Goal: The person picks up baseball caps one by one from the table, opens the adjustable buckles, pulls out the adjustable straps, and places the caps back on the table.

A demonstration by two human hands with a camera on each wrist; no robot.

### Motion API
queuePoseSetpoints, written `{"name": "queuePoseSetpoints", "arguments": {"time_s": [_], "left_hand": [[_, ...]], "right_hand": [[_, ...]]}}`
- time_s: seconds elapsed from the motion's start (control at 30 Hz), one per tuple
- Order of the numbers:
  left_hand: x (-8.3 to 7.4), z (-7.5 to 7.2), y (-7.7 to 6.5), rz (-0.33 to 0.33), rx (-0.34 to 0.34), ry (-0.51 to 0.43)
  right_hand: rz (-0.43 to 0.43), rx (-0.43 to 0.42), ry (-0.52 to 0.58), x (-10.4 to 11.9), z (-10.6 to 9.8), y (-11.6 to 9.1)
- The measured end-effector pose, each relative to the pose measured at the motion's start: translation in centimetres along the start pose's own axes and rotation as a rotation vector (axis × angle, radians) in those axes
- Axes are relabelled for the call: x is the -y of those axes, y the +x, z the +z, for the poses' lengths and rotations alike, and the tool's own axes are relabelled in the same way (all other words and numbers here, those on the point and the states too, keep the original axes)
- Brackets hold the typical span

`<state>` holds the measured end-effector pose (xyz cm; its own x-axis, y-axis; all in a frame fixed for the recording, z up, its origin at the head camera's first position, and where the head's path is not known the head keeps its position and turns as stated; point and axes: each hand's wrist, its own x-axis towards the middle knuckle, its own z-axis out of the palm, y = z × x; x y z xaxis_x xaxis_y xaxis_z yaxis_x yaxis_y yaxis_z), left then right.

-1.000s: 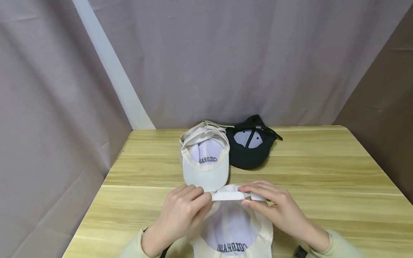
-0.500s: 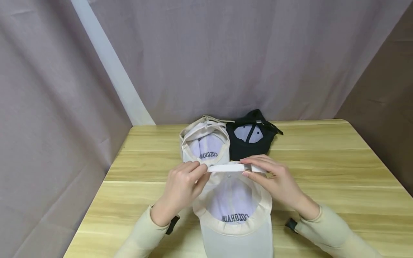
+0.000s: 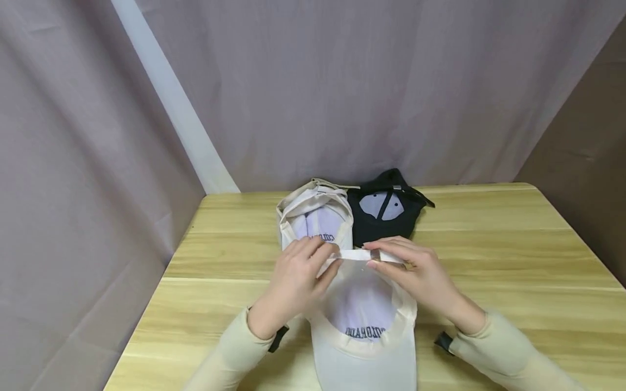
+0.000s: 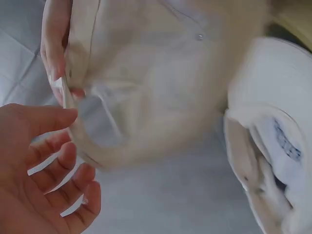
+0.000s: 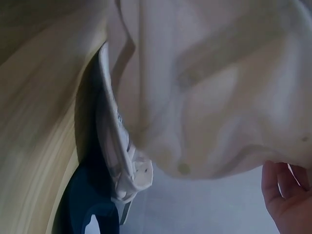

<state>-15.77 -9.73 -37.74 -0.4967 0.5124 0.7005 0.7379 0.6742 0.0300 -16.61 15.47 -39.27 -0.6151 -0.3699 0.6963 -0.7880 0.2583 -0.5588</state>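
A cream cap (image 3: 364,364) with dark lettering inside hangs brim toward the person, its hollow facing up. Its white back strap (image 3: 356,254) stretches between both hands. The left hand (image 3: 300,277) pinches the strap's left part between thumb and fingertips; in the left wrist view its other fingers (image 4: 70,170) are loosely bent. With thumb below and fingers above, the right hand (image 3: 425,271) holds the strap's right part by the metal buckle (image 3: 375,254). Cream cap fabric (image 5: 219,117) fills much of the right wrist view, with the right hand partly cut off at its edge.
Behind the held cap, nested cream caps (image 3: 289,217) lie hollow side up at the back of the wooden table (image 3: 215,255). A black cap (image 3: 383,231) touches them on the right. Grey curtain (image 3: 318,92) rises beyond the table's back edge.
The cap and both hands moved forward, away from the person, bringing the brim into view. In the last half second the left hand slid right along the strap, nearer the right hand.
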Motion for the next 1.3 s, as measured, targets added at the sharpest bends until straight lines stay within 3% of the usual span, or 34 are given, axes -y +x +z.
{"name": "queuePoseSetpoints", "arguments": {"time_s": [0.1, 0.23, 0.47, 0.8, 1.3], "left_hand": [[-0.9, 0.7, 0.9, 0.057, 0.037, 0.015], [-1.7, 1.3, 1.7, 0.122, 0.024, 0.055], [-1.4, 1.2, 1.9, 0.194, 0.002, 0.115], [-0.7, 0.4, 1.5, 0.157, -0.007, 0.082], [-0.1, -0.5, 0.7, 0.154, -0.042, 0.076]], "right_hand": [[-0.026, 0.012, 0.013, 0.1, 0.3, 0.0], [-0.028, 0.003, 0.023, 0.1, 0.6, 0.1], [0.011, 0.023, 0.014, 0.0, 0.5, -0.2], [-0.011, 0.023, 0.010, -0.2, 0.6, -0.3], [-0.015, 0.029, -0.005, 0.2, 0.8, -0.1]]}}
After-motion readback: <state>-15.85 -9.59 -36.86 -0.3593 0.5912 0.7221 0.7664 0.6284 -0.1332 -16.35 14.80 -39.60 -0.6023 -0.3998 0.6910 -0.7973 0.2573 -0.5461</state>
